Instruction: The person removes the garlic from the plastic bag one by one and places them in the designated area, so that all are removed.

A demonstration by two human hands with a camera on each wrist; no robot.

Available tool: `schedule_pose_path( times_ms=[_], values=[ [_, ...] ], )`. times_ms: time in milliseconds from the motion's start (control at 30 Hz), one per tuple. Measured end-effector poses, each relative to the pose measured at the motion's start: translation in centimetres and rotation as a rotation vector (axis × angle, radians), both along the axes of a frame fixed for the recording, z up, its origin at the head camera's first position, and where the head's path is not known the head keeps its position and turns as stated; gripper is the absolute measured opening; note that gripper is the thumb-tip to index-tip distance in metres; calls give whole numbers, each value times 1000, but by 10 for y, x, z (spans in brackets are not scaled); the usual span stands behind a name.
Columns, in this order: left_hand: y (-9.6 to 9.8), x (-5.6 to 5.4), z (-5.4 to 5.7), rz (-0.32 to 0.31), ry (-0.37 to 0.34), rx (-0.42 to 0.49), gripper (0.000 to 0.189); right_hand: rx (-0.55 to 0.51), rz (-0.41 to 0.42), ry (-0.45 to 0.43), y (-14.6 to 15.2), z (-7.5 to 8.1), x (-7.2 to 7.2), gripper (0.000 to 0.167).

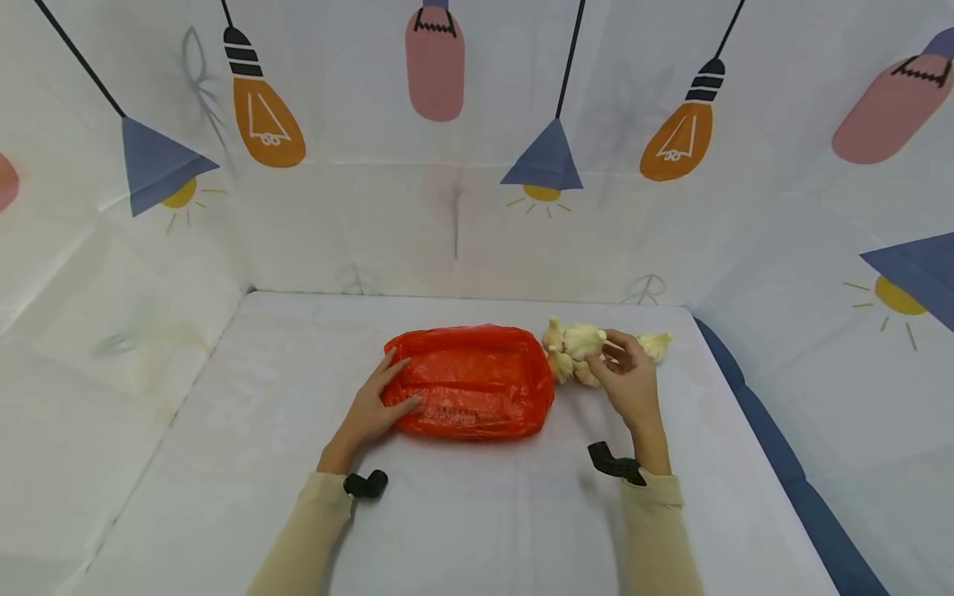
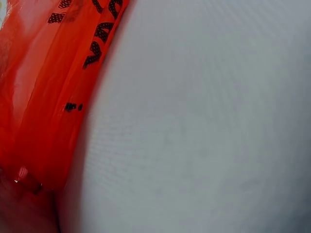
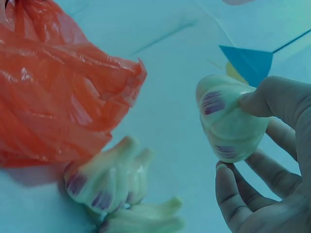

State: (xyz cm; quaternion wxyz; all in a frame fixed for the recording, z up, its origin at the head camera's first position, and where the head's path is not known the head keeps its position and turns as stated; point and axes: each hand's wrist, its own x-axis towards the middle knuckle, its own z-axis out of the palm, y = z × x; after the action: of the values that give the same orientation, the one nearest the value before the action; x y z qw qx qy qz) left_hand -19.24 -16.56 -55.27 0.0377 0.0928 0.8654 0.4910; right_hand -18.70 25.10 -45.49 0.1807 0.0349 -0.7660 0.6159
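A red plastic bag (image 1: 477, 372) with black print lies flat and crinkled on the white table. My left hand (image 1: 376, 404) rests on its left edge with thumb and fingers spread apart; in the left wrist view only a fingertip (image 2: 26, 178) shows against the bag. With thumb and fingertips, my right hand (image 1: 629, 381) pinches a pale garlic bulb (image 3: 231, 119) with purple streaks, raised above the table beside the bag. More garlic bulbs (image 3: 109, 182) are bunched by the bag's right edge, partly hidden behind the held one in the head view.
Another garlic bulb (image 1: 657, 345) lies just beyond my right hand. Behind the white table (image 1: 477, 513) stands a pale cloth wall (image 1: 358, 223) printed with lamps and bulbs. A dark blue padded edge (image 1: 775, 447) runs along the right side.
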Motion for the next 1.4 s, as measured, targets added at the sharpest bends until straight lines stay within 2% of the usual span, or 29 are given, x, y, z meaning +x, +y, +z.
schedule_pose_path(
  times_ms=[333, 433, 533, 633, 700, 767, 1133, 1400],
  values=[
    [-1, 0, 2, 9, -10, 6, 81, 9, -125, 1, 27, -11, 10, 42],
    [-1, 0, 2, 7, -4, 13, 81, 53, -173, 10, 35, -14, 16, 45],
    [-1, 0, 2, 8, -1, 11, 81, 119, -218, 22, 36, -5, 27, 45],
    [0, -1, 2, 9, -9, 8, 80, 179, -264, 14, 44, -9, 33, 45],
    [0, -1, 2, 9, -18, 6, 80, 190, -287, 6, 52, -18, 34, 46],
    [0, 0, 2, 9, -21, 6, 81, 185, -300, -3, 61, -29, 33, 46],
    [0, 2, 2, 11, -12, 5, 78, 217, -363, -58, 72, -38, 41, 42],
    [-1, 2, 2, 12, -6, -1, 77, 206, -387, -68, 84, -51, 41, 43]
  ],
)
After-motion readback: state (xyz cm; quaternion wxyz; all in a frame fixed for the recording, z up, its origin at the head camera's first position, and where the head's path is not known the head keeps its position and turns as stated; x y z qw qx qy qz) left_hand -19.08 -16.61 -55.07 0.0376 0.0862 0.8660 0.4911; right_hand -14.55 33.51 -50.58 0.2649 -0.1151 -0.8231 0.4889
